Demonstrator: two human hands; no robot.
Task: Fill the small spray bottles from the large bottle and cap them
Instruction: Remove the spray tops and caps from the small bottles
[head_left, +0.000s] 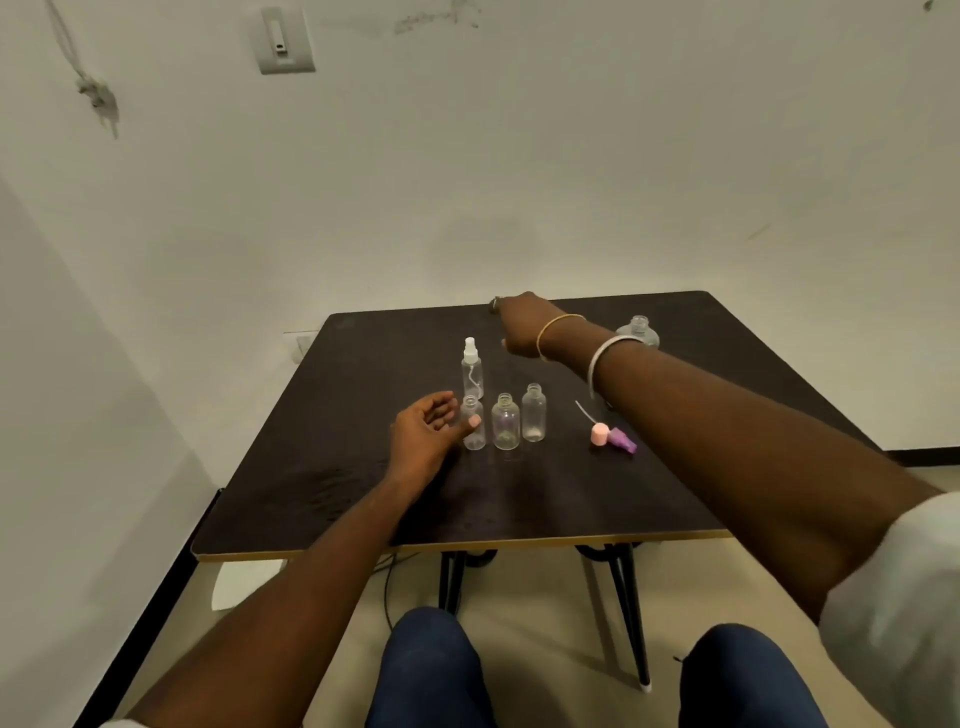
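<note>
Head camera, looking down past two bare forearms: a dark table (358, 467) stood against a pale wall, with the person's knees below it.

Near the table's middle stood one slim spray bottle (471, 366), upright and already fitted with a white sprayer. Just in front of it three open bottles stood in a short row, all upright and uncapped: the left bottle (473, 439), the middle bottle (505, 428) and the right bottle (533, 415). All three looked clear. Whether any held liquid could not be told.

To their right, apart from the row, a pink cap (600, 434) and a purple cap (625, 442) lay on their sides, touching, with a thin dip tube trailing from them.

The large bottle (638, 330) stood near the far right edge, its neck open, partly hidden behind the right forearm.

The left hand (423, 436) lay low beside the row, palm turned up, fingers loosely curled around nothing, its thumb tip against the left bottle.

The right hand (524, 325) reached across to the far edge, its back toward the camera. Its fingers were hidden, so whether it held anything could not be told.

By this layout the work looked barely begun: one bottle capped, three waiting for filling and capping, and no third loose cap in sight.
</note>
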